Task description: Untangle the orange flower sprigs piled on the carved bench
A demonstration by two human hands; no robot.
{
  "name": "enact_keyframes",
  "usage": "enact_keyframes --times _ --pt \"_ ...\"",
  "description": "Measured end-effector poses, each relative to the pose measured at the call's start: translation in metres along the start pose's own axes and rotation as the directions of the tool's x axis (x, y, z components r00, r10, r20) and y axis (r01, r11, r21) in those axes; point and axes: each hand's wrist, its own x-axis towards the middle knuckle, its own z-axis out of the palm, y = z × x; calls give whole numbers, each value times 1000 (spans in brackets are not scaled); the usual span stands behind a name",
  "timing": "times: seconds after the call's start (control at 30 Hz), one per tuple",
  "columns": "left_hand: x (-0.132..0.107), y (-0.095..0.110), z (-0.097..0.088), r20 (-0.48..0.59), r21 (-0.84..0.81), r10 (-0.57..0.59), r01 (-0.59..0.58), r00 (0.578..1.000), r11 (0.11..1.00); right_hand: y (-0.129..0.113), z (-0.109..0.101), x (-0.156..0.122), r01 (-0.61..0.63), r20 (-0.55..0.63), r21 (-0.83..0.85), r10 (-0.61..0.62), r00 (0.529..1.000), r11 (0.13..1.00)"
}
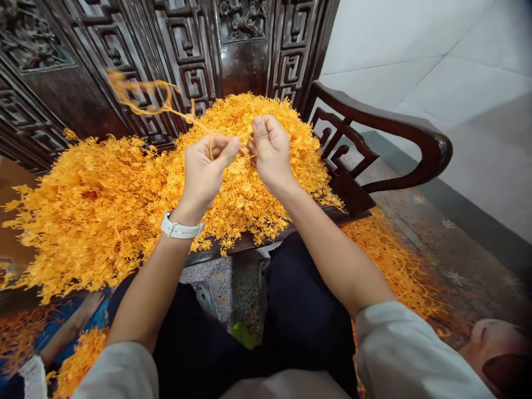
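Left hand (208, 166), nearer, is pinching a thin orange plastic-looking strand (178, 112), long axis running up-left. Right hand (272, 152) is hovering just beside, grip unclear.

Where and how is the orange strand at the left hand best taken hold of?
Probably pinch the orange strand by its slim stem, coming from the person's left: that stretch runs clear of the left hand, while the far end loops.

No text, label, brand or number could be read in this view. The white wristband (182, 229) showed no readable mark, and the dark carved panels (242, 21) carried only ornament, not letters.
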Motion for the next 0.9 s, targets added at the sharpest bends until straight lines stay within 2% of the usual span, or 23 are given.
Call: enact_keyframes --times 0.1,0.23,0.33,0.43,0.53,0.6,0.67,0.73,0.8,0.83,0.9 --pt "2 1 -7 41 -151 -102 107 994 983 -10 6 -6 -152 128 147 133 983 977" --pt "-1 6 -7 114 -258 -228 250 967 933 -19 11 -12 -255 256 283 183 949 925" --pt "-3 11 -7 88 -327 -286 299 954 896 -21 6 -10 -302 284 353 206 936 886" --pt "-1 17 -11 33 -449 -291 274 956 850 -25 -5 -2 -274 231 366 198 953 890" --pt "2 19 -20 -18 -447 -287 249 958 859 -22 -17 9 -141 109 212 120 987 967" --pt "5 19 -26 -51 -394 -293 250 955 884 -11 -25 18 -19 33 -25 20 999 1000" --pt "7 17 -31 -65 -376 -279 236 958 896 4 -34 27 77 6 -325 -79 997 942" --pt "10 14 -36 -69 -376 -242 200 968 905 17 -41 33 112 -5 -551 -137 991 827" --pt "12 11 -40 -90 -353 -205 161 975 922 23 -43 33 119 -8 -632 -160 987 766" --pt "14 9 -42 -105 -333 -192 147 976 931 22 -42 31 127 4 -618 -158 987 776" --pt "16 5 -45 -134 -295 -177 131 975 947 15 -35 23 124 70 -499 -103 992 857"
